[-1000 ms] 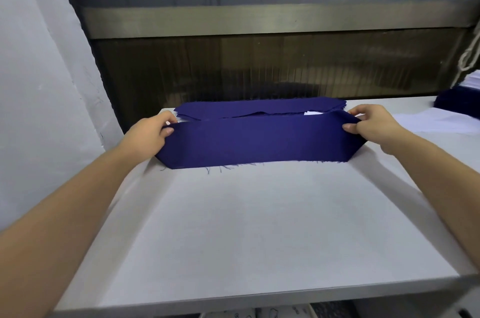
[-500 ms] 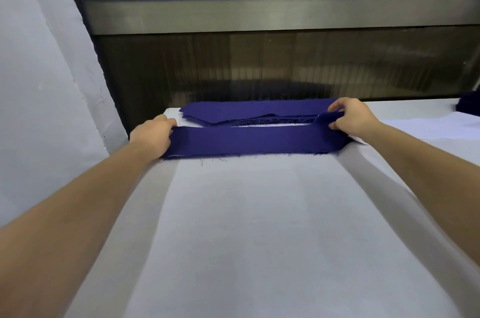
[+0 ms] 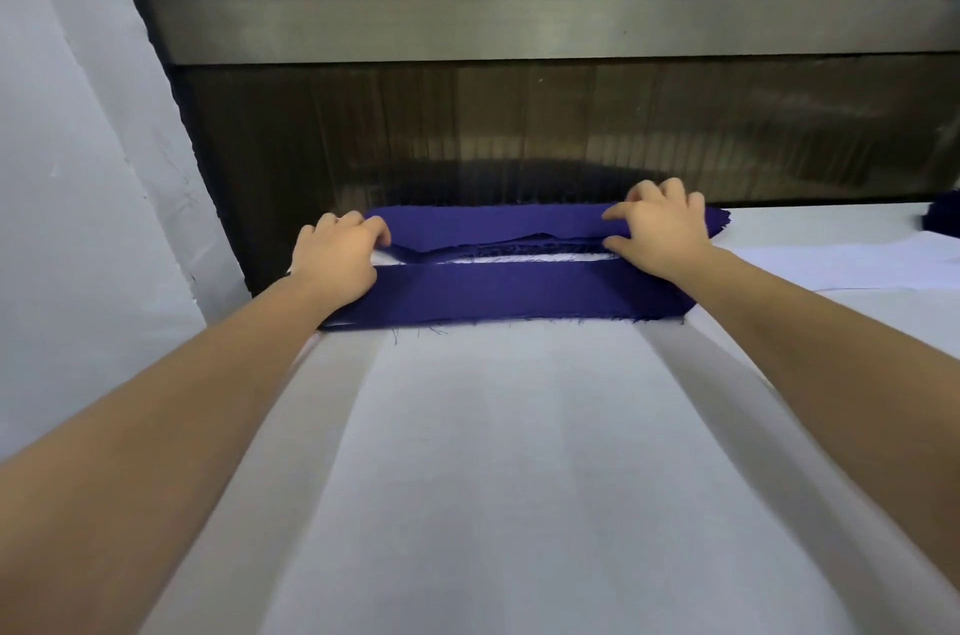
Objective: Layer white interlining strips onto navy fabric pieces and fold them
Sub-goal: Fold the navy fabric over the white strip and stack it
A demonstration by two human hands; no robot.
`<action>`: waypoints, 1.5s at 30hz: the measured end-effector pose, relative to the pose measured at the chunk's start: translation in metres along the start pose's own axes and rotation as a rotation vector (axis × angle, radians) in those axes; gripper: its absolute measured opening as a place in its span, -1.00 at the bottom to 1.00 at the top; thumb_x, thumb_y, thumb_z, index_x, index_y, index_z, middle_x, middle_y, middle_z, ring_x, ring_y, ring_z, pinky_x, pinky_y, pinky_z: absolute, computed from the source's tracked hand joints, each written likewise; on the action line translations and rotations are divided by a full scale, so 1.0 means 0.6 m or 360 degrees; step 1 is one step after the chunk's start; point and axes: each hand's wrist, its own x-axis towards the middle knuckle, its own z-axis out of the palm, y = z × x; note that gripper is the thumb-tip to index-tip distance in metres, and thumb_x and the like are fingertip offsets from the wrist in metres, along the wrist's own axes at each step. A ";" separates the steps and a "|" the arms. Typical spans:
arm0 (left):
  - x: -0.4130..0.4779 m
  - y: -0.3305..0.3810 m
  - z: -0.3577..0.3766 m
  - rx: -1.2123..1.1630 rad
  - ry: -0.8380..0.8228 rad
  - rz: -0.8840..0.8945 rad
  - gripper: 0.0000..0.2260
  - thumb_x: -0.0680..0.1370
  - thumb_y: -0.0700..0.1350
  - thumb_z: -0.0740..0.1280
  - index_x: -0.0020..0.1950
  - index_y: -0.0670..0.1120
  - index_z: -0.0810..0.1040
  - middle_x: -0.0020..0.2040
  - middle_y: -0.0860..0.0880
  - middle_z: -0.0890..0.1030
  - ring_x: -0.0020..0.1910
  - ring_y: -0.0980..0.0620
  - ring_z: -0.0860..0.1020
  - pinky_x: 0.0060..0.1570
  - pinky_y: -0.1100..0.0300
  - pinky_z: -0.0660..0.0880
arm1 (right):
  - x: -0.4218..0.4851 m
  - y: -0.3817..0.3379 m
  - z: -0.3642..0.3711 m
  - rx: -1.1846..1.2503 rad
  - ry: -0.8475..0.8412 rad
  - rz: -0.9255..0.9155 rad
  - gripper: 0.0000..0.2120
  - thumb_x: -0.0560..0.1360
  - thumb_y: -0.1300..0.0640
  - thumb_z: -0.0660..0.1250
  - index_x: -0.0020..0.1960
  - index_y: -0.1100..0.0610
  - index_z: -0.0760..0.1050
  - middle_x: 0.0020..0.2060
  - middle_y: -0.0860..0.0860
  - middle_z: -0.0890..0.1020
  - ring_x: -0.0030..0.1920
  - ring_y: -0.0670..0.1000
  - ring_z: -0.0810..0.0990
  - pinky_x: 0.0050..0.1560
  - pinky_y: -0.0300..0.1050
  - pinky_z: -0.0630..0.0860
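Two hands grip one long navy woven-fabric piece (image 3: 519,294), folded lengthwise w/ a frayed near edge, flat at far end of white table (image 3: 519,478). Thin white interlining strip (image 3: 519,259) shows in the gap. Left hand (image 3: 337,255) & right hand (image 3: 662,234) curl fingers round its ends. Vs 0.5 s ago: hands further back, over navy fabric stack (image 3: 493,223).

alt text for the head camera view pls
A left hand and right hand hold the ends of a folded navy fabric piece at the far edge of a white table. A white interlining strip shows between it and a navy stack behind.
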 end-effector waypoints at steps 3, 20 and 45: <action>0.023 0.033 -0.002 -0.0080 0.0081 0.0100 -0.76 0.58 -0.15 0.23 0.25 -0.02 0.44 0.21 -0.09 0.50 0.20 -0.12 0.43 0.18 0.00 0.36 | 0.018 -0.028 0.007 0.0109 -0.0056 -0.0109 -0.63 0.57 -0.08 0.22 0.35 -0.04 0.44 0.30 0.05 0.44 0.29 0.16 0.31 0.22 0.05 0.23; 0.083 0.133 0.031 -0.0070 0.0078 0.0354 -0.65 0.58 0.10 0.22 0.32 0.00 0.47 0.21 -0.05 0.49 0.19 -0.09 0.42 0.09 0.07 0.35 | 0.061 -0.089 0.037 0.0103 0.0177 -0.0359 -0.74 0.62 0.17 0.11 0.21 0.13 0.52 0.12 0.09 0.58 0.13 0.14 0.48 0.08 -0.02 0.31; -0.037 0.036 -0.010 -0.0106 0.0195 0.0533 -0.72 0.61 -0.22 0.14 0.28 -0.09 0.50 0.17 -0.09 0.53 0.12 -0.10 0.47 0.15 0.06 0.32 | -0.063 0.021 0.000 0.0057 0.0338 -0.0237 -0.65 0.53 0.31 0.17 0.21 0.08 0.57 0.12 0.07 0.57 0.11 0.16 0.42 0.03 -0.06 0.17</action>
